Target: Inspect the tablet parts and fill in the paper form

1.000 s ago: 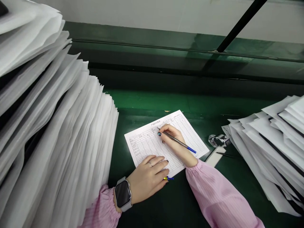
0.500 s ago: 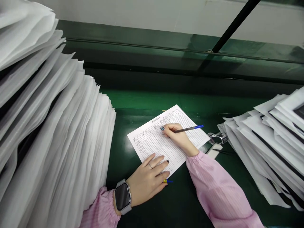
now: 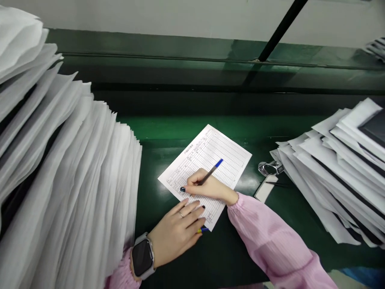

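Observation:
A printed form (image 3: 222,148) with a ruled grid lies tilted on the dark green table (image 3: 168,150). Over its lower left part, my right hand (image 3: 207,186) pinches a dark pen with a blue cap end (image 3: 219,162). The pen's tip is hidden behind the fingers. My left hand (image 3: 177,230) rests flat, fingers slightly spread, on the form's near edge, with a ring on one finger and a smartwatch (image 3: 142,257) on the wrist. A small blue and yellow object (image 3: 203,230) shows beside its fingertips.
Tall stacked white sheets (image 3: 99,192) fill the left side. Another pile of white sheets with dark layers (image 3: 327,172) stands at the right. Between that pile and the form lie a metal wristwatch (image 3: 270,168) and a white block (image 3: 266,188). A black bar (image 3: 282,30) slants behind.
My right hand has moved with the pen down and left across the form, closer to my left hand. The form has turned somewhat, and the camera view has shifted.

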`<state>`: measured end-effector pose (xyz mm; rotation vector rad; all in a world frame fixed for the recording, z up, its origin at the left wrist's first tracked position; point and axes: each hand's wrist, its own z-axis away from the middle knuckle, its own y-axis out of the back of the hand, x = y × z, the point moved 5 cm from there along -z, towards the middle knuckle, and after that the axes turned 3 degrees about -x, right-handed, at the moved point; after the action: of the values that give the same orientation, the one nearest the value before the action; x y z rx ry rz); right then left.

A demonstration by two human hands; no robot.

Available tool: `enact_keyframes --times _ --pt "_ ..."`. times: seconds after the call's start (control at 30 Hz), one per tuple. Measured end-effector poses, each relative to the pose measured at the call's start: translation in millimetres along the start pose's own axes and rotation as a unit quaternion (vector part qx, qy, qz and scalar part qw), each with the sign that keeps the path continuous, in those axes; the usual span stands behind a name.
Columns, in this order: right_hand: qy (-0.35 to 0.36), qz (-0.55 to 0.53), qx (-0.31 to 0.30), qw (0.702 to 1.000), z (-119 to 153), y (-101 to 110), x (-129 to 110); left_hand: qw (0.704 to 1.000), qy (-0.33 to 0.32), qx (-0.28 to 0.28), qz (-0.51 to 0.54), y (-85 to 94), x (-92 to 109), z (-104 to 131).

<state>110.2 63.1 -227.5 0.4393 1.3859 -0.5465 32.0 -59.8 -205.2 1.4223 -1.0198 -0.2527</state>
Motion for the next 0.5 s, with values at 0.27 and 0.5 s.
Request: enact_keyframes --times 0.27,0.5 --pt "-0.004 -0.026 0.149 0.989 8.0 -8.9 2.3 0.999 0.014 0.002 -0.032 7.3 -8.5 3.5" --pt "-0.004 0.007 0.192 0.981 13.3 -14.3 5.9 0.999 0.026 0.002 -0.030 6.6 -7.6 4.5"
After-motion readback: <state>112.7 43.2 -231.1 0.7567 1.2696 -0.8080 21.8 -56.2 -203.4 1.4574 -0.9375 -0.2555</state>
